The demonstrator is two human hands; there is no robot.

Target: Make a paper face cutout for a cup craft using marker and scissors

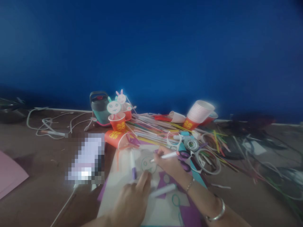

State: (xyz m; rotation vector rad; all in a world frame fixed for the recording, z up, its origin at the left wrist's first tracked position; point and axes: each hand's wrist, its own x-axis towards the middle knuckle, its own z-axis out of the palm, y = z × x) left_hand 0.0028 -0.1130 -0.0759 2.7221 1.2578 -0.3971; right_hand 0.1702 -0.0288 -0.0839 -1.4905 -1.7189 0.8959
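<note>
My right hand (166, 160) is closed round a white marker (169, 155), its tip pointing left at a small round face (148, 164) drawn in green on white paper (112, 197). My left hand (133, 200) lies on the paper just below the drawing, its fingers pointing forward and pressing down at the drawing's lower edge. A purple-capped marker (133, 165) lies left of the drawing. Another white marker (163, 190) rests below my right hand, beside purple paper pieces (162, 182).
Red cups (115, 138) stand and lie behind the paper, two holding bunny cutouts (114, 107). Thin sticks and strips (151, 127), stacked cups (200, 112), purple-handled scissors (185, 160) and tape (191, 144) crowd the back and right. A blurred lit device (87, 157) lies left.
</note>
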